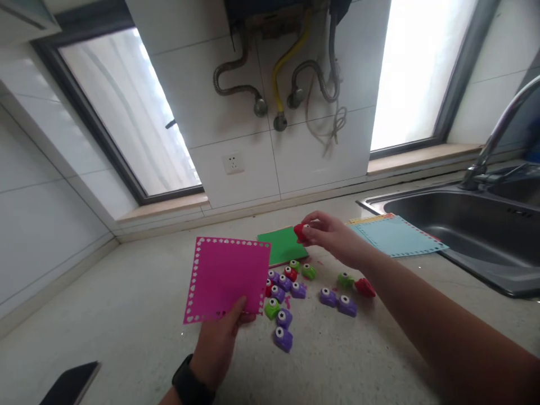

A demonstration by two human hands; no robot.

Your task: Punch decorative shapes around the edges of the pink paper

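Pink paper (228,278), thin and floppy, is pinched at its lower edge by your left hand (219,343) above the surface (126,315); support it flat. Your right hand (333,236) grips a small red punch (300,232), hard and light, over the green sheet (283,244).

Blown-out windows (126,112) backlight the scene (edges bend, slightly soft).

The single head-worn camera looks forward and down across the tabletop (126,315) from close range, facing the tiled wall (253,112) and windows.
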